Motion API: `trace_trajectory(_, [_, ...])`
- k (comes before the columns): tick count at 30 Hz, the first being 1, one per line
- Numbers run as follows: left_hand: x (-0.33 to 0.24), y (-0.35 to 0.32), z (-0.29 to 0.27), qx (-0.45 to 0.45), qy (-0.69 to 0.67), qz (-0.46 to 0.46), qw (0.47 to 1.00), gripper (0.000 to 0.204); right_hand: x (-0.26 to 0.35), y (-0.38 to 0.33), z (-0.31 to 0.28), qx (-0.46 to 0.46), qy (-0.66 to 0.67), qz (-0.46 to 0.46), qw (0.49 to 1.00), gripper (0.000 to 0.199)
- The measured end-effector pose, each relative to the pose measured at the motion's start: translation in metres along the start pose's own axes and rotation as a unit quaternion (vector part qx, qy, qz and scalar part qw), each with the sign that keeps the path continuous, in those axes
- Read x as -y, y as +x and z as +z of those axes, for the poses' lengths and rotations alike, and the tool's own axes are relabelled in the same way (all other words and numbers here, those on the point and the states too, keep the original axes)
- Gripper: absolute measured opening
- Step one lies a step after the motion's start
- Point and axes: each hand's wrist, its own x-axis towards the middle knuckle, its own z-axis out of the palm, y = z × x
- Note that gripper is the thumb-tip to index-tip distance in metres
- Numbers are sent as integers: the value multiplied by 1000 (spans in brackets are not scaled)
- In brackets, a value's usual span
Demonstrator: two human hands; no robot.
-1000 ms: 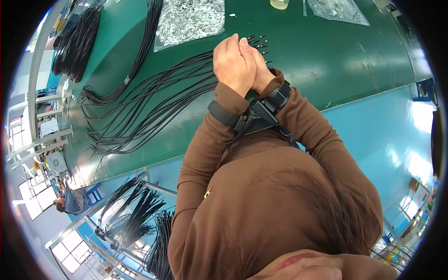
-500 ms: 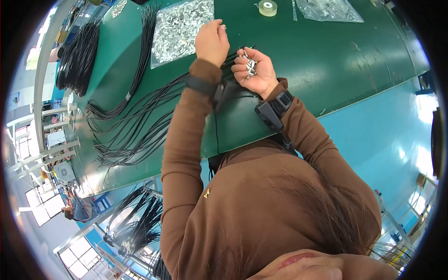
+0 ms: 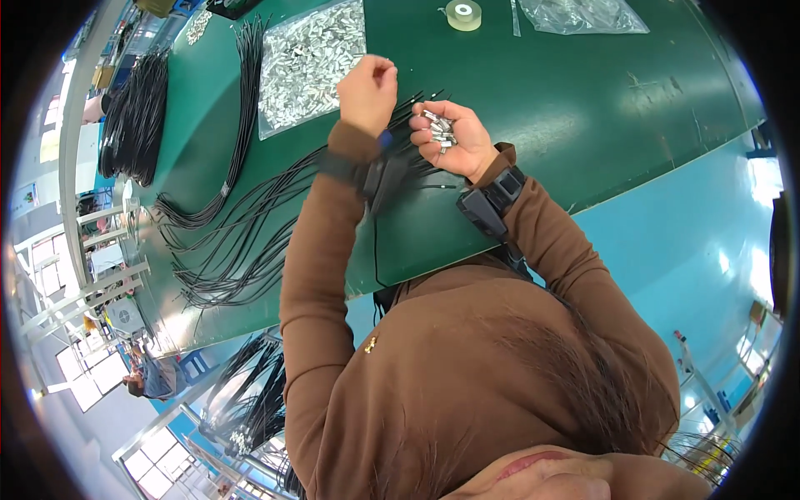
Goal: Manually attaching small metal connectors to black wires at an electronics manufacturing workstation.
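Observation:
My right hand (image 3: 457, 140) is cupped palm up around several small silver metal sleeves (image 3: 440, 130), its fingers curled over them. To its left, my left hand (image 3: 368, 93) hovers near the lower edge of a clear bag, thumb and fingers pressed together. Whatever may be between those fingertips is hidden. Thin black cables (image 3: 275, 185) fan out across the green table and pass below both hands. Beneath my right hand, one cable end (image 3: 443, 187) carries a silver tip. More cable ends (image 3: 427, 94) point up just beyond the right fingers.
The clear bag (image 3: 308, 67) full of silver sleeves lies on the green table (image 3: 583, 108). Bundled black cables (image 3: 242, 108) and a thick cable coil (image 3: 133, 117) lie leftward. A tape roll (image 3: 463, 15) and another plastic bag (image 3: 583, 15) sit at the far side.
The view has shifted slightly. My left hand has come a little nearer to me. The right hand still cups the sleeves and has moved slightly nearer, with its fingers curled as before.

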Motion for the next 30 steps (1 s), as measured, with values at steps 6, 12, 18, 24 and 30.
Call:
trace_trajectory(6, [-31, -82, -26, 21, -284, -98, 954, 8, -14, -5, 3, -36, -82, -3, 996, 16])
trace_trajectory(12, [-24, -122, -29, 12, -341, -121, 932, 7, -47, -25, 15, -66, -198, -41, 977, 13])
trace_trajectory(18, [-19, -144, -13, -18, -383, -144, 912, 7, -60, -34, 1, -52, -272, -47, 960, 13])
trace_trajectory(24, [-23, -160, 4, -107, -345, -139, 922, 6, -51, -57, -1, -83, -308, -98, 943, 15])
trace_trajectory(30, [21, -195, -22, -115, 252, 197, 940, 17, -8, -101, -3, -95, -314, -98, 939, 13])
